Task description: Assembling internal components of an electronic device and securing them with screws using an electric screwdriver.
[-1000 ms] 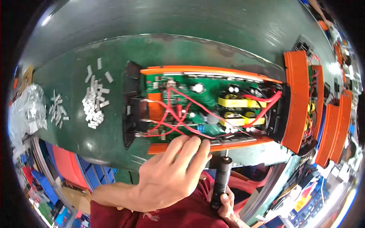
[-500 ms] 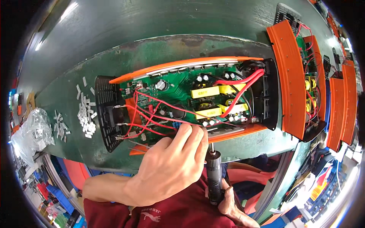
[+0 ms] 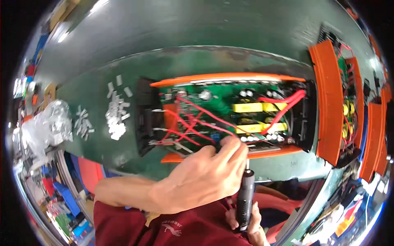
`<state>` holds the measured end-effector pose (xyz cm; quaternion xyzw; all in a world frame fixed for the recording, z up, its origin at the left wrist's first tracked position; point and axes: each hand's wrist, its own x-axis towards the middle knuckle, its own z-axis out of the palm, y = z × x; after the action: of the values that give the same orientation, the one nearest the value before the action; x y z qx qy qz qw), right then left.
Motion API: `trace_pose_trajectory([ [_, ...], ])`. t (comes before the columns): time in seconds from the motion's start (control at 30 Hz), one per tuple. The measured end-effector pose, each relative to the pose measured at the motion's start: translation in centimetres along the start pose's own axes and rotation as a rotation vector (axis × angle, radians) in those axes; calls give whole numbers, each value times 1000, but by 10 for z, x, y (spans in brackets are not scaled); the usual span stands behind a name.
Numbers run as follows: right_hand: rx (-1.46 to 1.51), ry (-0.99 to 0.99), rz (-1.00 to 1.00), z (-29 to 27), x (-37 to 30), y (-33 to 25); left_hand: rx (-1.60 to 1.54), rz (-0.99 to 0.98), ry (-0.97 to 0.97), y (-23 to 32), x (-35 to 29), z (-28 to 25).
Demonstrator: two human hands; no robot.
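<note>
A long open device housing (image 3: 227,76) with orange side walls and black end plates lies on the bench. Inside it is a green circuit board (image 3: 219,102) with yellow transformers (image 3: 247,107) and loose red wires (image 3: 209,116). My left hand (image 3: 201,174) reaches over the housing's near wall, fingers bent and pressed together; their tips, and whatever they pinch, are hidden. By the wall, a thin grey strip (image 3: 183,147) shows beside that hand. Below the near wall, my right hand (image 3: 254,219) grips a black electric screwdriver (image 3: 245,199) upright, its shaft pointing up at the wall; its tip is hidden.
Several small pale pieces lie in two piles, one larger (image 3: 116,119) and one smaller (image 3: 84,123), left of the housing. A clear plastic bag (image 3: 57,123) sits at the bench's left end. More orange housings (image 3: 328,102) stand close on the right. The green bench (image 3: 184,24) extends behind.
The whole view has shifted, so bench, housing and hands appear further right and slightly lower. Against the housing, both hands and the screwdriver keep nearly the same places.
</note>
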<state>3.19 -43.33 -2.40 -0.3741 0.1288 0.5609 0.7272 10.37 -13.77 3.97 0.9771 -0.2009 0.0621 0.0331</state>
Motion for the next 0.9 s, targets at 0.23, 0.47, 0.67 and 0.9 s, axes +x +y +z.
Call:
trace_pose_trajectory([
  [0.23, -254, 597, -373, -65, -49, 38, -351, -391, 392, 11, -46, -21],
  [0.47, -856, 898, -591, -12, -23, -97, -432, -967, 483, 39, -113, -1],
  [0.67, -1786, 996, -720, 15, 7, -168, -443, -1102, 434, 51, -132, 9],
  [0.9, -1842, 837, -788, 34, 38, -176, -582, -1124, 454, 51, -131, 12],
])
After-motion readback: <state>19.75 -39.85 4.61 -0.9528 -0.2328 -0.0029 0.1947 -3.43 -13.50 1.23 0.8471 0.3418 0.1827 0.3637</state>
